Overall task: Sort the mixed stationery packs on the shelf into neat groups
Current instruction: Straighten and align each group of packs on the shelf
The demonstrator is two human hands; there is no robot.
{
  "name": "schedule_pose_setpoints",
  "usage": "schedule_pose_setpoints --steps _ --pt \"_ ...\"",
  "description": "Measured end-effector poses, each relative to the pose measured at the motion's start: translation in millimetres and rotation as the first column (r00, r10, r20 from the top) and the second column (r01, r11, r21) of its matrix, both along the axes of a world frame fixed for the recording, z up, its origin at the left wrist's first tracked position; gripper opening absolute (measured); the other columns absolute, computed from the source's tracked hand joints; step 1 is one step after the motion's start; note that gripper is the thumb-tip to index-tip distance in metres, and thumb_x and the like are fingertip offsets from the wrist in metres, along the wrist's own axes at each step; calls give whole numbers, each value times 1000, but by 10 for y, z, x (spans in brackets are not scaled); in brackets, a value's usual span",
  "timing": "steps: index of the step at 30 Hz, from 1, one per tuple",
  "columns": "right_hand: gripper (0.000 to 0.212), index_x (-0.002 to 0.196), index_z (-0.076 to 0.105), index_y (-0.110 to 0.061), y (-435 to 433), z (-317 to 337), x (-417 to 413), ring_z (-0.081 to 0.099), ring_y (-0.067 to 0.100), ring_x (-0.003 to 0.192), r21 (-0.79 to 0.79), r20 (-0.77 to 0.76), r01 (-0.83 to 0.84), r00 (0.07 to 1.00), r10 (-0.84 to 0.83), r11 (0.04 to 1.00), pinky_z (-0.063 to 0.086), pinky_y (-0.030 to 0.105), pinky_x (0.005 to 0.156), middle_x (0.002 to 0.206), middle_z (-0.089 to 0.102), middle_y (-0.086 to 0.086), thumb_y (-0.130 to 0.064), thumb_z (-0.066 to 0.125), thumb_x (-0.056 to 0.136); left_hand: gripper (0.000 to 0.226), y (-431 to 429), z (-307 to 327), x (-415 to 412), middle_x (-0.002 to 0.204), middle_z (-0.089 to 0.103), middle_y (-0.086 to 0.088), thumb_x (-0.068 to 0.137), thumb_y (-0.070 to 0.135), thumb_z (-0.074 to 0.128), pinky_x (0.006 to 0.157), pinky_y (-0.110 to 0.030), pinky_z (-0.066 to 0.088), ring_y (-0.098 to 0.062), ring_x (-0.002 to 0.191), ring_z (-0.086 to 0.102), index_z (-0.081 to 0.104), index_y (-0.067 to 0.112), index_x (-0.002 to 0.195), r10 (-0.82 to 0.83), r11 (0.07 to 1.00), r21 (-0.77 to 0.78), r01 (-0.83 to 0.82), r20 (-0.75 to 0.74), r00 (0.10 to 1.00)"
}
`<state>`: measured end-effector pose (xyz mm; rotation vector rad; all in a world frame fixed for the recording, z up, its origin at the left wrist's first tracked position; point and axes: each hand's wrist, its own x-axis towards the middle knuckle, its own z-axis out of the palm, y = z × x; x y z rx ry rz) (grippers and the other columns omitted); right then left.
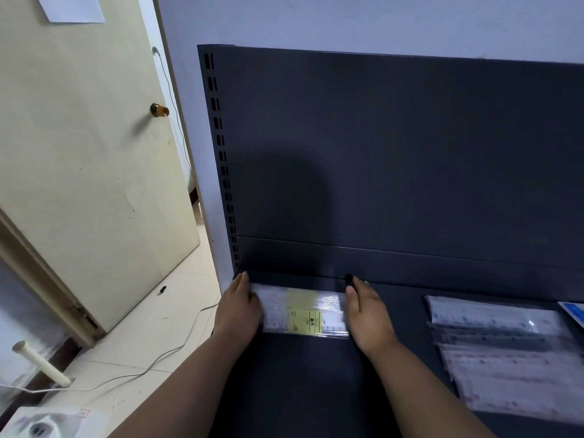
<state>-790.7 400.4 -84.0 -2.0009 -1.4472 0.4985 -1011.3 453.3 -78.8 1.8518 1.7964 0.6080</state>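
Dark grey metal fills the lower middle of the frame: the shelf (300,390) deck, with two bare forearms reaching up over it from the bottom edge. At the lower left, off the shelf, a white socket strip (41,425) lies by the pale floor. A white cable (142,371) trails across the tiles, and a cream handle (41,361) sticks up at a slant.

Further in, the left hand (240,308) and right hand (368,314) flank a yellow-labelled stack (305,314) of clear flat packs, which lies near the shelf's back left corner. Each hand stands on its edge with fingers straight and together, pressed against one short end of the stack and gripping nothing. The left is at the stack's left end, the right at its right end. A small dark shape sits at the right hand's fingertips; what it is cannot be told.

At the lower right, well apart from the hands, a loose pile (505,358) of clear packs lies fanned and overlapping, some with bluish print, some with reddish. A blue-and-white edge (573,311) shows at the right border just beyond it.

Behind, the dark back panel (395,153) rises, with a slotted upright (221,147) along its left side. In the upper left stands a cream door (88,153) with a brass knob (159,110) and a white sheet (71,7) near its top.
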Motion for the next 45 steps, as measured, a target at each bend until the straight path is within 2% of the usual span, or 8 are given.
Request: schedule_pose_setpoints --steps 3,6,13,19,25,32,38,45 --pt "55 133 53 -11 -19 83 -179 38 23 137 44 404 -55 914 33 998 16 34 116 136 55 3 -38 24 93 55 -46 69 109 159 7 2 97 35 16 117 -35 -4 -20 146 -3 12 21 150 -53 992 95 87 -315 948" --pt "48 116 67 -20 -14 36 -387 57 21 120 -12 583 -180 798 153 984 22 41 105 121 66 -5 -39 35 86 70 -107 75 308 159 2 5 84 47 -9 116 -36 -7 -14 146 -6 4 25 150 -242 933 135 333 -449 860" --pt "48 117 66 -27 -69 -160 -474 62 21 114 -225 584 -148 771 255 963 27 44 97 122 66 -2 -42 35 84 54 -163 -114 377 159 0 7 97 42 2 118 -40 -6 -14 146 -6 0 29 150 -361 899 7 437 -554 751" --pt "50 118 66 -25 -134 -167 -514 60 23 116 -257 554 -156 785 278 954 27 44 98 124 64 1 -44 34 85 81 -224 -99 357 159 -2 6 74 49 -21 118 -40 -6 -14 145 -7 -2 27 150 -389 883 10 469 -541 746" --pt "90 151 6 -29 -234 -121 -532 -7 19 147 -262 526 -211 787 323 942 -12 42 116 160 -2 -4 -52 -21 68 52 -286 -81 316 159 -5 6 100 39 11 118 -39 -6 -14 145 -8 2 26 150 -411 875 -2 484 -531 741" --pt "101 150 -5 -29 -368 -86 -578 -15 18 146 -293 528 -194 784 327 936 -14 45 116 159 -12 -3 -60 -38 61 53 -396 -99 261 159 -8 5 100 40 8 117 -40 -9 -14 145 -12 -3 26 150 -420 867 3 499 -534 734" --pt "92 135 -28 -28 -498 -30 -587 -35 14 131 -290 564 -183 760 322 939 -37 47 95 144 -32 -6 -62 -45 52 92 -514 -124 194 154 -25 5 52 60 -50 105 -37 -31 -11 135 -33 -29 26 135 -425 851 29 524 -548 720" --pt "83 134 -28 -31 -642 -25 -609 -35 9 132 -304 498 -187 805 323 934 -31 45 106 141 -33 -12 -65 -35 58 89 -616 -127 126 156 -17 7 57 62 -44 112 -43 -23 -10 140 -24 -26 29 137 -448 840 30 542 -524 724"
